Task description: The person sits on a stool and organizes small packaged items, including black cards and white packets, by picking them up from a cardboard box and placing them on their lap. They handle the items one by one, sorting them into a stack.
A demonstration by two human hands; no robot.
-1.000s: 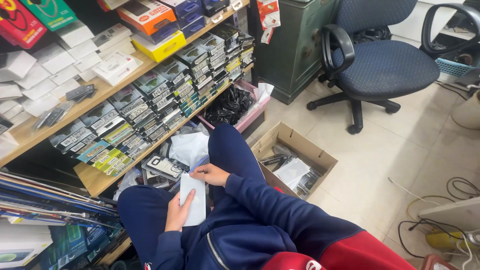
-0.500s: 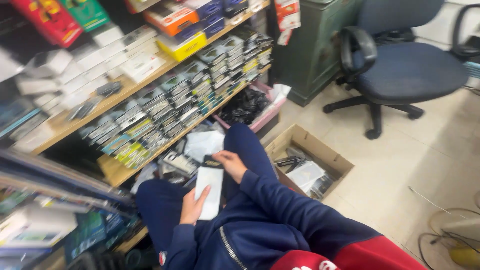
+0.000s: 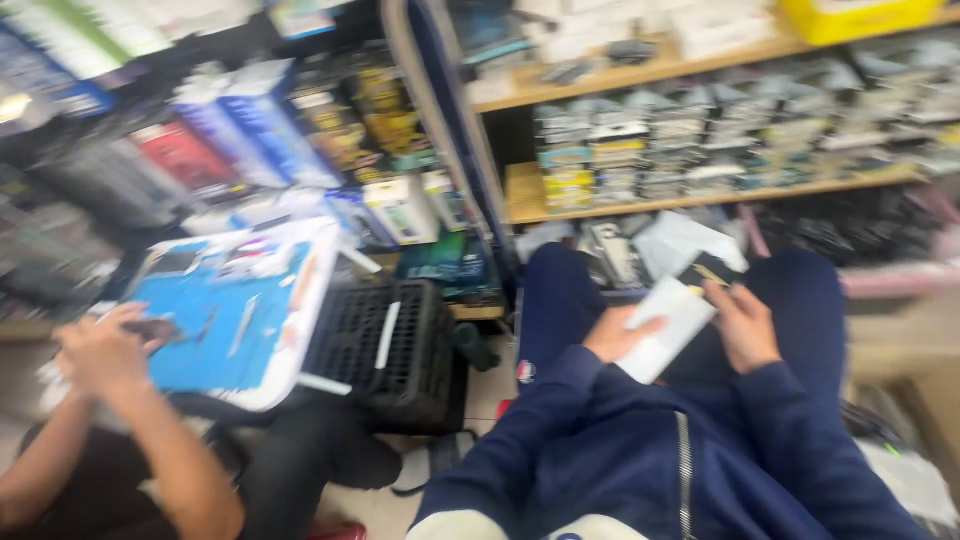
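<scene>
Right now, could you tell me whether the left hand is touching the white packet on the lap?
Touching. The head view shows the left hand lying on the white packet, its thumb across the packet's face.

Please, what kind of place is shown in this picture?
Probably a small shop or stockroom for phone accessories and repair. Wooden shelves hold rows of small packaged goods, boxed products stand stacked on the left, and a second person works at a blue mat.
</scene>
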